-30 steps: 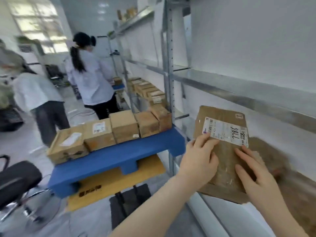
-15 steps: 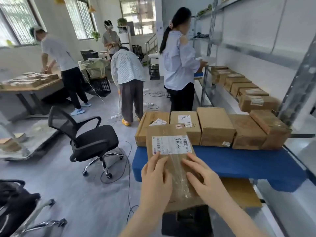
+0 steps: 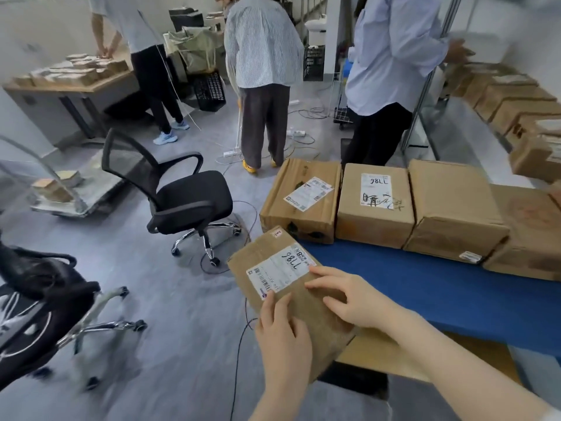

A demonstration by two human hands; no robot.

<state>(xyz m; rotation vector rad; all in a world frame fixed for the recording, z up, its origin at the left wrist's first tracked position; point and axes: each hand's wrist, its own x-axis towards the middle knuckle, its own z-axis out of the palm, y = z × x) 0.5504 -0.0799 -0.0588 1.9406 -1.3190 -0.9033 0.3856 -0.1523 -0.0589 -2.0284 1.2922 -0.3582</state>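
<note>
1. Near centre, at the near-left corner of the blue platform (image 3: 440, 284), both hands hold a flat cardboard parcel (image 3: 306, 311). It's tilted. The far-left corner sticks out over the floor, and the right part sits over the platform's edge.
2. L hand (image 3: 283, 338) grips the near-left edge. Fingers are together and laid on the top face, tips touching the white shipping label (image 3: 280, 268). Thumb's out of sight.
3. R hand (image 3: 352, 299) holds the right side. Fingers are bent & a bit apart on the top face, tips at the label's near-right end.
4. The label has a barcode + handwritten marks that read "98LL" from my view.
5. Far side of the platform: a row of brown cartons, touching side by side.
   - Leftmost carton (image 3: 300, 202) has a skewed label.
   - Second carton (image 3: 375, 208) has a straight label w/ the same "98LL" marks.
   - Third carton (image 3: 452, 208) has a plain top.
   - More to the right are cut off by the frame edge.
6. Left of the platform, on the grey floor, stands a black office chair (image 3: 182, 192). A 2nd black chair (image 3: 39, 299) is at near left, blurred. A thin cable (image 3: 243, 344) runs on the floor beside the parcel.
7. Far side: three people, backs to me.
   - Striped-shirt person (image 3: 261, 47) is at centre.
   - Pale-shirt person (image 3: 391, 56) is at the metal shelving on the right, which is lined w/ shelf cartons (image 3: 513, 107).
   - Third person (image 3: 142, 31) stands at a wooden table (image 3: 76, 89) far left, stacked w/ parcels.
</note>
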